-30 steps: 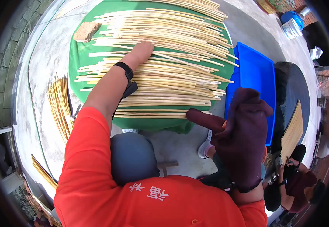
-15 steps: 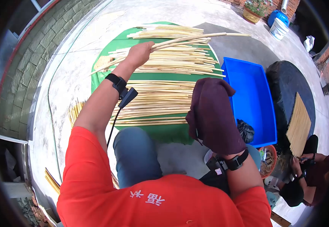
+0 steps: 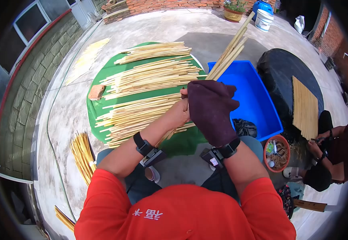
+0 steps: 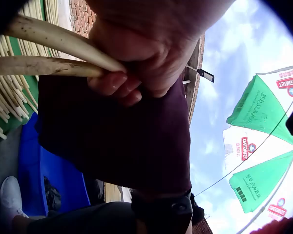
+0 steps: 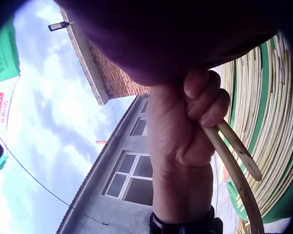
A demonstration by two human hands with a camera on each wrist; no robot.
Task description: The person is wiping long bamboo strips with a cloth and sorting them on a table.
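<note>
My left hand (image 3: 179,114) grips a few long pale stalks, its fingers curled round them in the right wrist view. Two stalk ends (image 5: 234,178) jut out below that fist. A dark maroon cloth (image 3: 212,108) covers my right hand and hides most of it. The stalks run through this cloth, and their other ends (image 3: 230,54) rise from it to the upper right, over the blue tub. Both hands meet at the cloth's near left edge. Beneath, rows of similar stalks (image 3: 154,76) lie across a green-covered round table (image 3: 98,126).
A brick (image 3: 97,92) sits on the table's left side. To the right are a blue tub (image 3: 258,104), an orange basin (image 3: 277,138) of scraps and a black-covered round table (image 3: 274,64). Another person (image 3: 334,148) works there beside a slatted mat (image 3: 305,108). Tied bundles (image 3: 83,156) stand left.
My left hand was among the stalks on the table, then lifted a few and brought them to the cloth-covered right hand. The stalks swung from lying crosswise to pointing up and right.
</note>
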